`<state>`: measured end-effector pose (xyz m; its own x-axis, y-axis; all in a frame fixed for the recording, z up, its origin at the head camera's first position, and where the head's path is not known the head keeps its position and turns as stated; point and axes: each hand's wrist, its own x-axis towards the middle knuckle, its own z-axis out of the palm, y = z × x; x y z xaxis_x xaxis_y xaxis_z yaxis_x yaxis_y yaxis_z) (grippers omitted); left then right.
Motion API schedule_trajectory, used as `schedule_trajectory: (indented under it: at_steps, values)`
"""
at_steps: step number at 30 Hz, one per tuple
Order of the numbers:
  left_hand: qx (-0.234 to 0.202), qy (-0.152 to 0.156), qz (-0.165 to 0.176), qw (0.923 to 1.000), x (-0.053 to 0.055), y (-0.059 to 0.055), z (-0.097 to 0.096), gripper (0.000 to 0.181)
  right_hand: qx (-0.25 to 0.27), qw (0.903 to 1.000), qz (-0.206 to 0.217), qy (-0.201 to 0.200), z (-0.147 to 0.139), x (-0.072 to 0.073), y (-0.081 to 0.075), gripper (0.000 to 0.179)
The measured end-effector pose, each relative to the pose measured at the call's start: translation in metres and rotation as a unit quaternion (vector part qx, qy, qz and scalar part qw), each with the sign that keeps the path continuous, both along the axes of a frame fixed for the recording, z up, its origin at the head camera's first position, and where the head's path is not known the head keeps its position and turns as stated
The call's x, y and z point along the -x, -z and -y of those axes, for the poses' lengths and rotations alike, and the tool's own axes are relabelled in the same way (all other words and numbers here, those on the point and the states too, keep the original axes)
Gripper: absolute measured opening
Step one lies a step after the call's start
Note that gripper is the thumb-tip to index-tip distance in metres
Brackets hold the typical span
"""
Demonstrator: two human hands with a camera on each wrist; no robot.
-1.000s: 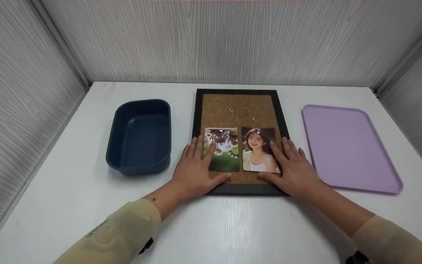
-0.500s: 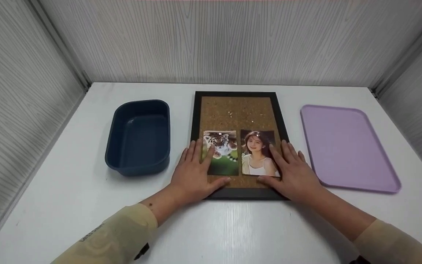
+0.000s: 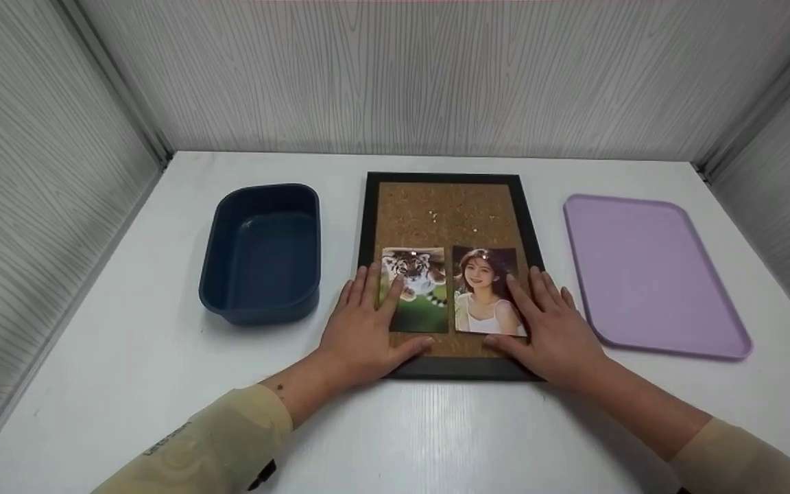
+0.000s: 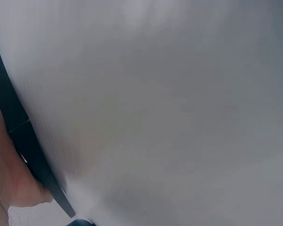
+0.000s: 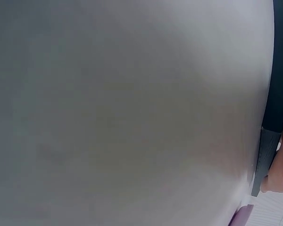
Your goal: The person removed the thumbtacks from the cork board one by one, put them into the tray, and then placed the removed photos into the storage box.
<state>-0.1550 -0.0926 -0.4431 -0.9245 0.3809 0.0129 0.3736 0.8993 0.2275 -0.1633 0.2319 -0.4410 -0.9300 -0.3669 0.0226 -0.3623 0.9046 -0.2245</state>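
Observation:
A cork board (image 3: 450,206) in a black frame lies on the table between my hands. Two photos sit side by side on its lower half: a tiger cub photo (image 3: 417,312) and a portrait photo (image 3: 481,319) of a person in a white top. Each has a small shiny pin at its top edge. My left hand (image 3: 361,333) rests, fingers extended, over the frame's left side, its index finger on the tiger photo. Mirroring it, my right hand (image 3: 559,336) lies over the right side, index finger at the portrait. Both wrist views show the dark frame edge (image 4: 30,146) beside the hand.
To the left stands a deep navy blue bin (image 3: 268,312). A flat lilac tray (image 3: 655,274) lies on the right, close to my right hand. Several tiny shiny bits (image 3: 433,216) dot the upper cork. Pale wood-grain walls enclose the white table (image 3: 422,439) at back and sides.
The board, photos and both hands have shifted slightly toward me, mostly in the first half second. My hands keep the same pose on the frame.

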Motion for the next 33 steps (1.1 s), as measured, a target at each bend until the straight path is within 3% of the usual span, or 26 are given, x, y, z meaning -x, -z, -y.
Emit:
schedule_trajectory:
  at_steps: [15,20,26,33]
  values:
    - [-0.012,0.013,0.002,0.9998,-0.005,-0.012,0.0,0.109,0.002,1.0,0.0,-0.001,0.0,-0.004,-0.01,0.107]
    - [0.008,0.075,-0.009,0.9971,-0.002,-0.018,-0.002,0.107,0.006,0.9999,0.007,0.004,0.001,-0.004,-0.011,0.108]
    - [0.013,0.164,-0.014,0.9863,0.004,-0.02,-0.014,0.103,0.013,0.9998,0.011,0.007,0.0,-0.003,-0.01,0.108]
    - [0.035,0.227,-0.006,0.9732,0.013,-0.023,-0.034,0.097,0.013,0.9997,0.018,0.009,0.0,-0.002,-0.011,0.108]
